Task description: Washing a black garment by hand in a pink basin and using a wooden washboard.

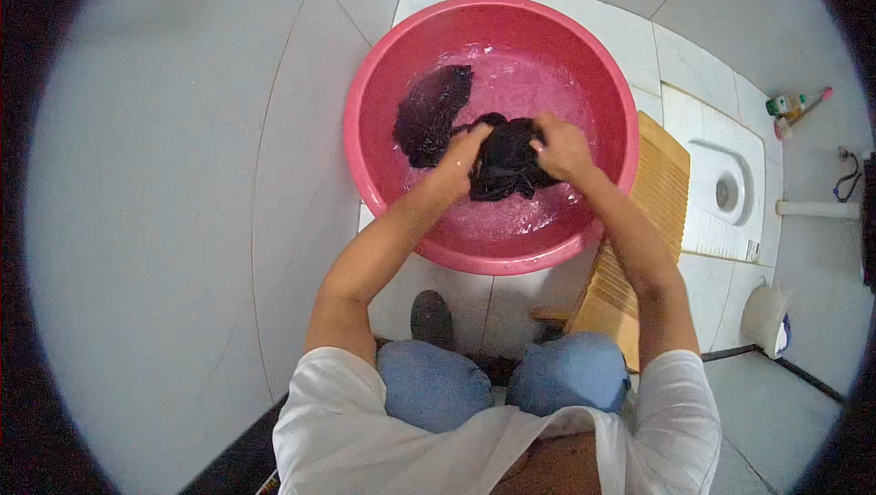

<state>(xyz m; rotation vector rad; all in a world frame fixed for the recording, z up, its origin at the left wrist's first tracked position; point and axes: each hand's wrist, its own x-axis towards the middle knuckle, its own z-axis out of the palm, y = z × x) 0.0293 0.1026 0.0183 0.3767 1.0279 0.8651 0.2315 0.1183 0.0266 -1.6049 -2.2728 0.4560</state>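
A large pink basin [497, 264] with water in it stands on the tiled floor in front of me. Bunched black cloth [505, 162], wet and dark, is gathered between my two hands above the water. My left hand [464, 156] grips its left side, with the fingers partly hidden behind the cloth. On the right side, my right hand [560, 148] has its fingers curled into the fabric. More black cloth [432, 116] lies in the water at the basin's left; whether it is the same piece I cannot tell.
A yellow ridged washboard [659, 180] leans beside the basin's right side. Beyond it is a white squat toilet [721, 185] set in the floor. A white bin [765, 317] stands at the right wall, below a white pipe [817, 209]. Bottles [783, 105] sit at the far right.
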